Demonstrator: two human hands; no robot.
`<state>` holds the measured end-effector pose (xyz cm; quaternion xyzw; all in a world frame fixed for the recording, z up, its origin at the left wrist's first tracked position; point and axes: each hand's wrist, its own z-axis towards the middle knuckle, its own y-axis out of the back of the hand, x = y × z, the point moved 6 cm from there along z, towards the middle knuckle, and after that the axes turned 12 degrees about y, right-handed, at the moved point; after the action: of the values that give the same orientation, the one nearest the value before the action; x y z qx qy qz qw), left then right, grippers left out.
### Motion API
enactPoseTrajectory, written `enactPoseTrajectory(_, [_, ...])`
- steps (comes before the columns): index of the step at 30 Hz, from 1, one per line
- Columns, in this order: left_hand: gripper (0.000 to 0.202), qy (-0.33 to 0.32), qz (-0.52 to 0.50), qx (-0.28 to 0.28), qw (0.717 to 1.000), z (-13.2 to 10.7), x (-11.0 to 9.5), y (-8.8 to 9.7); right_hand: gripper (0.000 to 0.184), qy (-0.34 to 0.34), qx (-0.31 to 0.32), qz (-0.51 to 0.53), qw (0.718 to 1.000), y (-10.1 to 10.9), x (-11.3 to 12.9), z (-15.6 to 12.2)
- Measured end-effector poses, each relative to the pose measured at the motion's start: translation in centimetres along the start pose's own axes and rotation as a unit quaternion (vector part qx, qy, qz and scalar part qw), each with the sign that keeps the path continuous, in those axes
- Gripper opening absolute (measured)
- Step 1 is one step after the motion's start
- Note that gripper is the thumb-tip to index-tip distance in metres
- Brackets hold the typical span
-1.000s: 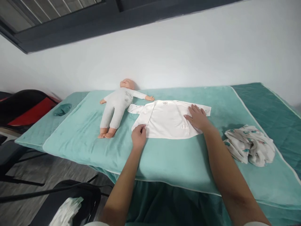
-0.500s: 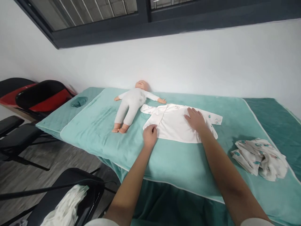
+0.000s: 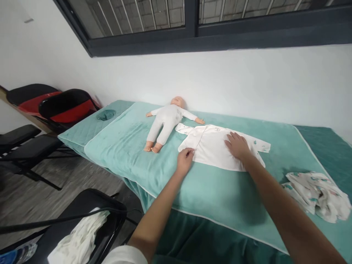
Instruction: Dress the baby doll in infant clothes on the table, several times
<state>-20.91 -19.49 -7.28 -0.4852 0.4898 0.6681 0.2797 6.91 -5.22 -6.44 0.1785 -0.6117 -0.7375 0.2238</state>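
A white baby shirt (image 3: 210, 146) lies spread on the green bed cover, its printed sleeves stretched out to both sides. At its lower left corner, my left hand (image 3: 185, 160) is closed with curled fingers that pinch the edge of the cloth. My right hand (image 3: 238, 146) rests flat on the right half of the shirt, fingers extended. Beyond the shirt, to the left, a baby doll (image 3: 167, 119) in a white suit lies on its back, arms spread. One of its hands is close to the shirt's upper edge.
A crumpled printed cloth (image 3: 320, 196) lies on the bed (image 3: 132, 146) at right. Black chairs (image 3: 26, 146) stand at left. A nearer chair (image 3: 90, 200) holds white cloth (image 3: 82, 234) and a plastic bottle (image 3: 23, 253). A wall and window (image 3: 192, 33) border the far side.
The whole view has shifted, so everything sits farther right in the picture. Both hands keep their places on the shirt, and the shirt and doll lie as before.
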Motion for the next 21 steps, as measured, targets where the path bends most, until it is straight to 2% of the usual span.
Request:
enactPoseTrajectory(2, [0.023, 0.018, -0.051, 0.011, 0.998, 0.2, 0.1, 1.7, 0.052, 0.035, 0.004, -0.017, 0.999, 0.7, 1.3, 0.5])
enactPoseTrajectory(3, [0.023, 0.018, -0.060, -0.008, 0.998, 0.6, -0.1, 3.0, 0.052, 0.059, -0.001, -0.016, 0.998, 1.2, 2.3, 1.1])
enactPoseTrajectory(6, [0.022, -0.017, -0.033, -0.115, 0.993, 2.7, -0.9, 8.6, 0.054, 0.125, -0.031, 0.049, 0.991, 2.5, 6.6, 4.1])
enactPoseTrajectory(8, [0.025, -0.074, 0.015, -0.166, 0.983, 4.9, -1.5, 12.2, 0.055, 0.143, -0.048, 0.133, 0.980, 2.9, 9.8, 7.3])
enactPoseTrajectory(10, [0.031, -0.116, 0.091, -0.188, 0.971, 7.7, -1.5, 15.1, 0.056, 0.133, -0.061, 0.219, 0.965, 2.7, 12.5, 11.3])
enactPoseTrajectory(12, [0.049, -0.067, 0.129, -0.191, 0.971, 11.0, 0.1, 17.5, 0.059, 0.106, -0.077, 0.280, 0.951, 2.0, 14.5, 15.6])
enactPoseTrajectory(14, [0.063, 0.030, 0.122, -0.146, 0.981, 14.0, 2.5, 19.0, 0.062, 0.093, -0.098, 0.300, 0.944, 1.4, 15.8, 20.1])
enactPoseTrajectory(16, [0.064, 0.109, 0.080, -0.062, 0.989, 16.2, 4.5, 19.3, 0.065, 0.091, -0.109, 0.304, 0.942, 0.9, 16.7, 24.3])
enactPoseTrajectory(19, [0.060, 0.184, -0.019, 0.044, 0.982, 18.1, 5.6, 18.8, 0.065, 0.008, -0.075, 0.284, 0.956, -0.3, 16.5, 29.5])
enactPoseTrajectory(21, [0.057, 0.227, -0.102, 0.100, 0.963, 18.9, 5.7, 18.1, 0.066, -0.040, -0.046, 0.273, 0.960, -1.0, 16.2, 31.9])
